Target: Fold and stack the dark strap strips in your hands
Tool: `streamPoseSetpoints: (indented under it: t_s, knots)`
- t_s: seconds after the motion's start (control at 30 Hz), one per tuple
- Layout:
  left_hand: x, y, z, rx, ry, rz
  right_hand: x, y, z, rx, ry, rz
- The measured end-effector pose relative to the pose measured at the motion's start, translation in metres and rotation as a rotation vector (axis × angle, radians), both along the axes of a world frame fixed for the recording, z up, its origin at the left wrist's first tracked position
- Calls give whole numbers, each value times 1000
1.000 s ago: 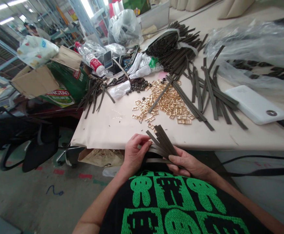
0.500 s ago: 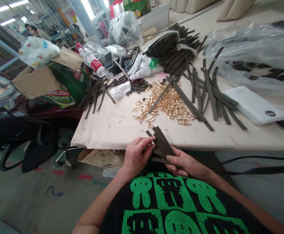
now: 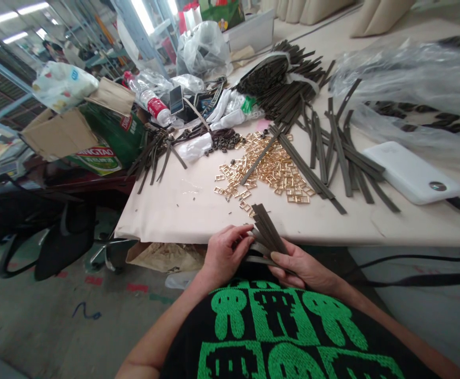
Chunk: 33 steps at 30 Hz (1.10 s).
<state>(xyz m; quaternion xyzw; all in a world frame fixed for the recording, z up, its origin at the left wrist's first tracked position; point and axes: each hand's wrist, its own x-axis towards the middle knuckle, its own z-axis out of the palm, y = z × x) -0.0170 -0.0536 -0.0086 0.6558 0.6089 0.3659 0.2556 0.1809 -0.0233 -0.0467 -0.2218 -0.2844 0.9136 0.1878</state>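
Observation:
Near the table's front edge, my right hand (image 3: 303, 264) is closed around a small bundle of dark grey-brown straps (image 3: 269, 229), which fans up and away from me. My left hand (image 3: 227, 251) is beside the bundle, thumb and fingers pinched on one strap (image 3: 258, 246) at its left side; the fingers hide that strap's end. Just beyond the bundle's tips lies a heap of gold rectangular buckles (image 3: 279, 176) on the table. A loose strap (image 3: 259, 160) lies across the heap.
More straps (image 3: 338, 147) and a large tied bundle (image 3: 285, 79) are on the table (image 3: 174, 218). To the right lie a white power bank (image 3: 411, 171) and a plastic bag (image 3: 411, 68). Small dark rings (image 3: 225, 139), a bottle (image 3: 153, 102) and a green carton (image 3: 107, 137) are leftward.
My left fingers have drawn one strap's end down and apart from the bundle; it stuck up past them before. The bundle in my right hand has shifted slightly rightward.

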Motion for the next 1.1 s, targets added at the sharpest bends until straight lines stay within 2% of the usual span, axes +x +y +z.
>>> streamPoseSetpoints:
  t_s: [0.13, 0.3, 0.77, 0.87, 1.1]
  knots:
    - [1, 2, 2, 1, -54, -32, 0, 1, 0, 12, 1, -3]
    - [4, 2, 2, -80, -83, -91, 0, 2, 0, 45, -22, 18]
    - [0, 7, 8, 127, 61, 66, -1, 4, -2, 97, -59, 66]
    - [1, 7, 8, 81, -53, 42, 0, 4, -2, 114, -50, 76]
    - [-1, 3, 7, -297, -551, 29, 1, 3, 1, 140, -37, 118]
